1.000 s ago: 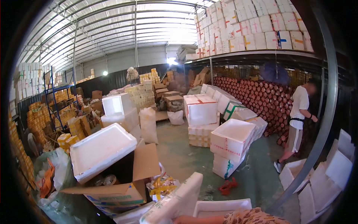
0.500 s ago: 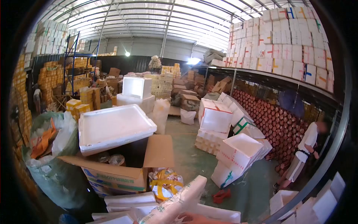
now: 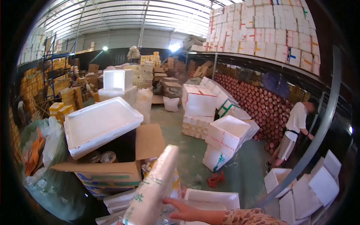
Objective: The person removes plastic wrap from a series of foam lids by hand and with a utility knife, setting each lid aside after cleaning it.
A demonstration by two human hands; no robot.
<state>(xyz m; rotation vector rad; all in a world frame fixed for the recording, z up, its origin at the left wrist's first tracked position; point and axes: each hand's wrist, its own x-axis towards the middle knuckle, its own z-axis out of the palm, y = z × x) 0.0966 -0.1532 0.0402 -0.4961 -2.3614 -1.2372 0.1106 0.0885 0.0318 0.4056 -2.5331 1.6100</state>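
A long white foam piece (image 3: 150, 187), probably a box lid, stands tilted at the bottom centre, with green printing and shiny clear film or tape on it. My right hand (image 3: 183, 210) is just to its right, fingers stretched out and fingertips close to its edge; contact cannot be made out. Of my left hand only a sliver seems to show at the foam piece's lower end, its fingers hidden. Behind my right hand lies an open white foam box (image 3: 213, 195). More white foam pieces (image 3: 120, 200) are stacked to the left of the tilted one.
A white foam lid (image 3: 103, 123) rests across an open cardboard box (image 3: 108, 173) holding tape rolls. A green sack (image 3: 52, 191) stands left. Foam boxes (image 3: 228, 131) are stacked ahead, near a red item (image 3: 215, 180). A metal post (image 3: 318, 138) and another person (image 3: 296, 120) are right.
The foam piece has swung more upright and leftward. My right hand has come further into view, sleeve included. The whole scene has shifted left and slightly up as my head turned.
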